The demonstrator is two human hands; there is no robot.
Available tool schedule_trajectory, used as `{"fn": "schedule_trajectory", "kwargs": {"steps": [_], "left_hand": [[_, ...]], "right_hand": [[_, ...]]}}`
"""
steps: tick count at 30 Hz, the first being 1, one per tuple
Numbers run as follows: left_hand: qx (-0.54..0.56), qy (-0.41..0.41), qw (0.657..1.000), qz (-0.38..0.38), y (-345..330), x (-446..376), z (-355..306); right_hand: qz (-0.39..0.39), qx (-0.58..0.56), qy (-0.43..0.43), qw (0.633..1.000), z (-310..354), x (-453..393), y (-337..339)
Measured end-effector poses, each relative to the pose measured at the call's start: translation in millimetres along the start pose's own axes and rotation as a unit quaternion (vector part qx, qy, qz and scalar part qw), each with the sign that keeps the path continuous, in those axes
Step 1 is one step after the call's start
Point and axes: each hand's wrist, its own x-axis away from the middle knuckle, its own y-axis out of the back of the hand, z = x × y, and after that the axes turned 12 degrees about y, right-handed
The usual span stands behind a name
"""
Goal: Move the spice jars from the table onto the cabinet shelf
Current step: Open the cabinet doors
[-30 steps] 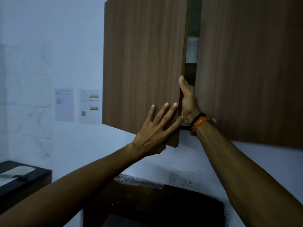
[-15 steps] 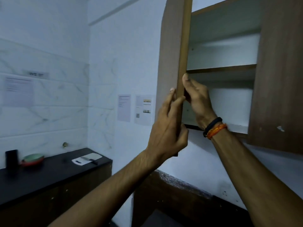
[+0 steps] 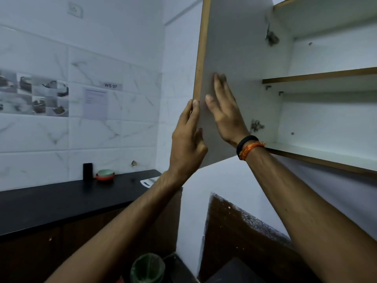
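Observation:
The wall cabinet's left door [image 3: 234, 58] stands swung wide open, its pale inner face toward me. My right hand [image 3: 224, 113] lies flat against that inner face with straight fingers. My left hand [image 3: 186, 137] holds the door's free edge, fingertips on the wood edge band. Inside the cabinet a bare lower shelf [image 3: 326, 154] and an upper shelf [image 3: 318, 75] show. No spice jars are in view.
A black counter [image 3: 61, 197] runs along the tiled left wall, carrying a dark box [image 3: 87, 171], a green and red bowl [image 3: 105, 174] and a white sheet [image 3: 149, 181]. A green-lined bin [image 3: 148, 268] sits low between my arms. Door hinges [image 3: 256, 125] project inside.
The door has swung from nearly closed to wide open, leftward. My right hand went from gripping the edge to lying flat on the inner face. The view turned left.

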Motion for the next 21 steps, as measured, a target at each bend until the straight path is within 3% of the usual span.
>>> {"fn": "schedule_trajectory", "kwargs": {"steps": [8, 15, 21], "left_hand": [[-0.084, 0.028, 0.996, 0.019, 15, -35, 73], [-0.189, 0.026, 0.979, 0.067, 16, -52, 123], [-0.292, -0.040, 0.952, 0.079, 18, -59, 144]], "right_hand": [[0.000, 0.170, 0.004, 0.985, -20, -1, -82], [0.025, 0.204, 0.000, 0.979, -32, -12, -120], [0.030, 0.205, 0.033, 0.978, -41, -11, -123]]}}
